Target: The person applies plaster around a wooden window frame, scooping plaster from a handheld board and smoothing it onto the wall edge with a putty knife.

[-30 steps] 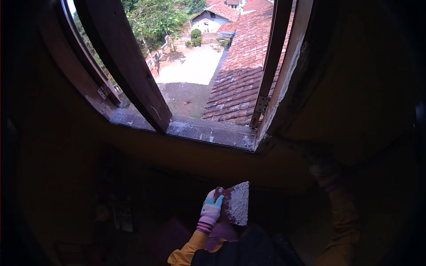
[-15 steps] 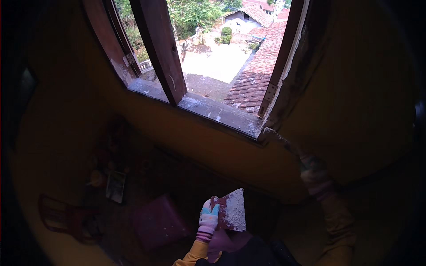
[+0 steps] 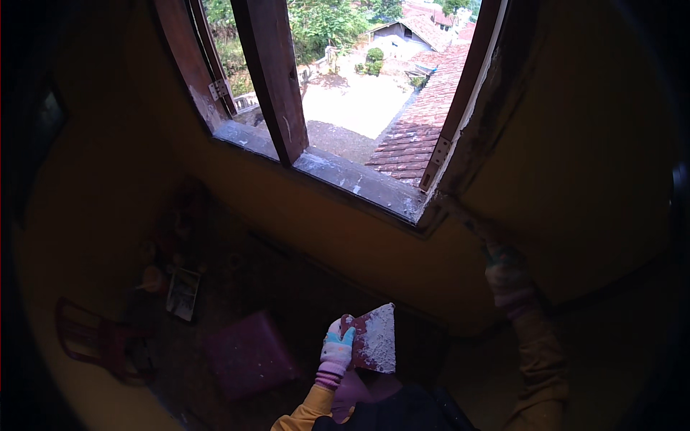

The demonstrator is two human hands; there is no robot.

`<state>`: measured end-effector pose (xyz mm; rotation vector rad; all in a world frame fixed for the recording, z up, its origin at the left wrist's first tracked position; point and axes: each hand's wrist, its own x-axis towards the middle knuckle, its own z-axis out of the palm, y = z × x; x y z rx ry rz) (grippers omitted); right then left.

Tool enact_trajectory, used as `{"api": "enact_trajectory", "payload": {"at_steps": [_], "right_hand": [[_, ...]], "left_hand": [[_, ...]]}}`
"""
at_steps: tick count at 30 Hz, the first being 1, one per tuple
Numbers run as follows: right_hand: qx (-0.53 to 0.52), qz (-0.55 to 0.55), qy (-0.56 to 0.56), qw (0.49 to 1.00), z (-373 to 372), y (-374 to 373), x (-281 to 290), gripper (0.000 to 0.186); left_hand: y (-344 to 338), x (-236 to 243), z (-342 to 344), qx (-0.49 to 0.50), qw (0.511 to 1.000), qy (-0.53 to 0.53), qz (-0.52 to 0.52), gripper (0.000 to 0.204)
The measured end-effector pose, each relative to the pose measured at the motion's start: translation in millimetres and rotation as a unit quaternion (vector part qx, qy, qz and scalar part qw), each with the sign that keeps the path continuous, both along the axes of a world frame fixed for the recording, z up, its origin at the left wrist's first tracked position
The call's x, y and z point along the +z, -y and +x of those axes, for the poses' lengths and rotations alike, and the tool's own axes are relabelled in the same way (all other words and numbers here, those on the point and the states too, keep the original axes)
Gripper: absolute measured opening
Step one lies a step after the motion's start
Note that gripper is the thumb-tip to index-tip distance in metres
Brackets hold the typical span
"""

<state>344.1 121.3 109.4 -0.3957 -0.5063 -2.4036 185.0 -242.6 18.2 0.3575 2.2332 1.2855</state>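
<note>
My left hand (image 3: 336,353), in a white and light-blue knitted glove, grips the edge of a flat reddish-brown board (image 3: 358,349). A rough layer of whitish wet plaster (image 3: 380,337) covers the board's right part. Out to the right, my gloved right hand (image 3: 508,279) is closed around a tool that looks like a trowel (image 3: 466,218); shadow hides its handle. Its narrow blade reaches up to the wall beside the lower right corner of the wooden window frame (image 3: 451,115). Whether the blade touches the wall there, I cannot tell.
The window sill (image 3: 359,183) is spotted with white. A dark upright post (image 3: 269,86) divides the opening. Below, in dim light, are a purplish-red square seat or stool (image 3: 251,355), a red plastic chair (image 3: 79,330) and a light-rimmed tray (image 3: 183,293).
The trowel blade has shifted from the sill corner to the wall just right of the frame, and the whitish plaster on its edge no longer shows. My left hand holds the board much as before.
</note>
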Motion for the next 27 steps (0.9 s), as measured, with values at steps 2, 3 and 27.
{"api": "enact_trajectory", "payload": {"at_steps": [2,3,27], "right_hand": [[-0.018,-0.100,0.077,0.992,0,9,11,0.046],[-0.011,-0.014,0.048,0.999,-12,18,26,0.043],[-0.066,-0.382,0.277,0.879,-2,21,13,0.032]], "left_hand": [[-1,-4,2,-0.003,1.000,-0.003,0.004,0.043],[0,-5,2,-0.002,1.000,-0.010,0.005,0.043],[7,-16,3,0.014,1.000,0.008,0.010,0.041]]}}
